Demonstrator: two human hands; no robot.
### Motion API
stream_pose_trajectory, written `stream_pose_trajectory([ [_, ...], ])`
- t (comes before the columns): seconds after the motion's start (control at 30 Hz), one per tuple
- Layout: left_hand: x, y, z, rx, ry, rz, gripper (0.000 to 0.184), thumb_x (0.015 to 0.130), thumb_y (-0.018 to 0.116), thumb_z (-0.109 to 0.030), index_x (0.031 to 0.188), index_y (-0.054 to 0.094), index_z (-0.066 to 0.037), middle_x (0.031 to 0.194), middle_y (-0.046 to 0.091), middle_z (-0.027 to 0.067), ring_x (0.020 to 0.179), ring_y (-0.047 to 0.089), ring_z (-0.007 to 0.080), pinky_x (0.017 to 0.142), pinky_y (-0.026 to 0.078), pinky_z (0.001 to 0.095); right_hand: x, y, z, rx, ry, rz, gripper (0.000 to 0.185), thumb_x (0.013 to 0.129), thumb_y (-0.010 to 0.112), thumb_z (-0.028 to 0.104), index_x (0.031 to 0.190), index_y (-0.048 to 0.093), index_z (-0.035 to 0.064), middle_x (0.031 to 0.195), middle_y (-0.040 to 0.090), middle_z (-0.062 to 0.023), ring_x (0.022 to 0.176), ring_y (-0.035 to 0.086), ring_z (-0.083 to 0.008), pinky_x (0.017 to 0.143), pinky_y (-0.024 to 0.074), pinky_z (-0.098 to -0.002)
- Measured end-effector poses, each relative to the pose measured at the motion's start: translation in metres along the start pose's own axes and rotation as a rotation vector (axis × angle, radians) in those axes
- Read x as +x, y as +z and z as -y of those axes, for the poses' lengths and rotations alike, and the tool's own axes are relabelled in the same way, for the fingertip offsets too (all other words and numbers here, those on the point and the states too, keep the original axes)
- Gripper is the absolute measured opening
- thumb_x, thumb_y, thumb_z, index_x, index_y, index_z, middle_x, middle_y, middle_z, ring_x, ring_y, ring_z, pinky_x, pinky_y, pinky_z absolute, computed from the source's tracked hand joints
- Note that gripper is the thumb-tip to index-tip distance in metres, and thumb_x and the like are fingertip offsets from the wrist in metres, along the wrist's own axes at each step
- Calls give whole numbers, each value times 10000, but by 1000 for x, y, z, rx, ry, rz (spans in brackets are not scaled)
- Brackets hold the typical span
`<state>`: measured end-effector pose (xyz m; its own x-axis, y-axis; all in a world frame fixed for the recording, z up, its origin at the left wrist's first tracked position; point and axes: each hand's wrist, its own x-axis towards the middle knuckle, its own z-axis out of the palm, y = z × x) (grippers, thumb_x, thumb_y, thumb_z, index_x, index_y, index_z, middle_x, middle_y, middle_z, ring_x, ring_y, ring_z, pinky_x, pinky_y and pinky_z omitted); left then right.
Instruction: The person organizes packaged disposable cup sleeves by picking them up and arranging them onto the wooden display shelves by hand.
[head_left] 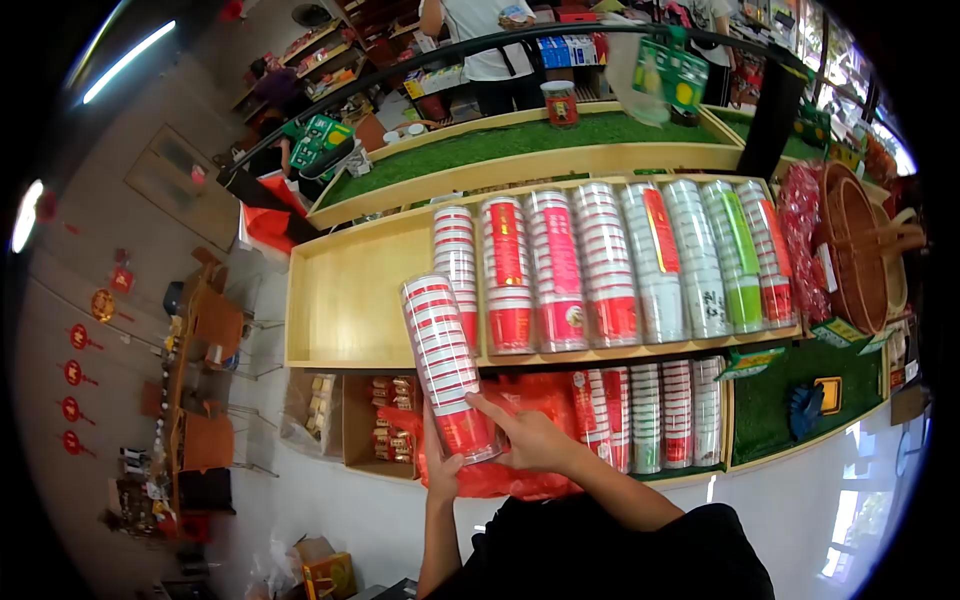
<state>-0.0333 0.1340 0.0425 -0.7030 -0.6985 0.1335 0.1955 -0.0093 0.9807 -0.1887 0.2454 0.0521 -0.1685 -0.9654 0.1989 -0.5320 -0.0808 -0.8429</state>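
A clear-wrapped stack of red and white paper cups (440, 340) is tilted in front of me, with both hands around its lower end. My left hand (441, 466) supports it from the left and below, partly hidden by the stack. My right hand (525, 438) grips the lower right side, with the index finger stretched along the wrap. Behind it, a wooden shelf tray (350, 362) holds a row of upright wrapped cup stacks (606, 262) in red, white and green. The nearest of these is a red and white stack (455, 250).
On the lower level are more cup stacks (647, 420), a red plastic bag (540, 400) and a cardboard box (360, 440) of wrapped goods. Wicker baskets (850, 240) stand at the right. A person (492, 50) stands beyond the upper green-lined shelf (640, 137), which holds a jar (560, 105).
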Motion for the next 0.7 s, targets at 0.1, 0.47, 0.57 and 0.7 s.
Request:
stream_pose_trajectory([
  [0.1, 32, -35, -11, -8, -31, 27, 1208, 705, 774, -494, 1544, 37, -33, 1544, 251, 138, 1393, 336, 267, 1123, 319, 405, 39, 24, 3, -8, 65, -31, 968, 736, 752, 165, 1533, 203, 176, 768, 654, -137, 685, 650, -338, 651, 515, -433],
  [0.47, 132, -109, -14, 150, -93, 188, 1023, 732, 761, -202, 1514, 140, 14, 1436, 396, 194, 1307, 442, 282, 1064, 401, 389, 102, 62, 5, 78, 317, -223, 802, 819, 678, 100, 1502, 261, 145, 824, 681, -131, 691, 654, -321, 647, 520, -411],
  [0.57, 156, -108, -9, 459, -67, 205, 968, 724, 757, -123, 1508, 200, -11, 1416, 418, 225, 1270, 477, 311, 1039, 423, 387, 84, 53, 0, -30, 280, -289, 549, 826, 652, 75, 1347, 483, 109, 823, 678, -123, 688, 643, -311, 639, 517, -394],
  [0.7, 179, -88, -13, 422, -44, 154, 882, 774, 697, -27, 1514, 219, -17, 1318, 486, 173, 1167, 536, 244, 948, 470, 348, 44, 10, -7, -332, 152, -541, 181, 826, 631, 48, 995, 697, 51, 803, 673, -123, 690, 638, -287, 624, 513, -369],
])
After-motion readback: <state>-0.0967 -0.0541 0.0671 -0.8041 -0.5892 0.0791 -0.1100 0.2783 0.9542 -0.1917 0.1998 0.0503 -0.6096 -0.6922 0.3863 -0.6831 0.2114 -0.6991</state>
